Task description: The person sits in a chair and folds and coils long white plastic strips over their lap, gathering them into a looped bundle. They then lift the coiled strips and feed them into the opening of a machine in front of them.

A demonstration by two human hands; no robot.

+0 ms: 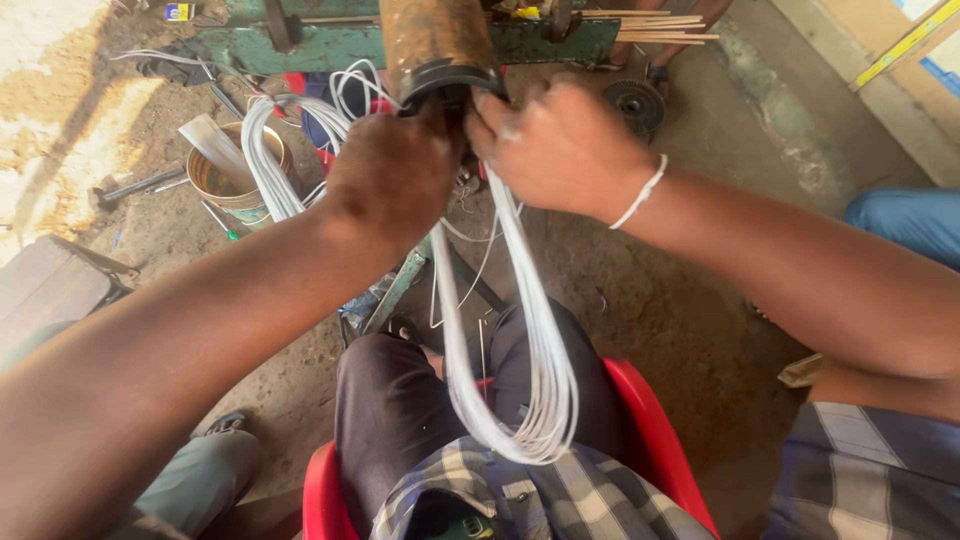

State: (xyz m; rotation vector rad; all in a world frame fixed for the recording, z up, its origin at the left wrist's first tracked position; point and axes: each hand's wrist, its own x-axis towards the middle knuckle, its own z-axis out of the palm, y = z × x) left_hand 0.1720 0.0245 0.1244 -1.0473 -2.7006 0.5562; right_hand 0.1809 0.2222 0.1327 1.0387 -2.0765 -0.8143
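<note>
My left hand and my right hand meet at the lower end of a rusty brown cylinder with a black ring around it. Both hands grip a bundle of white wire that hangs from the cylinder in a long loop down to my lap. A thin white band circles my right wrist. More white wire coils spread to the left of my left hand. My fingertips are hidden against the cylinder.
I sit on a red plastic chair. A round tin can stands on the dirt floor at the left, with tools near it. A green metal frame runs across the top. A dark gear lies at the right.
</note>
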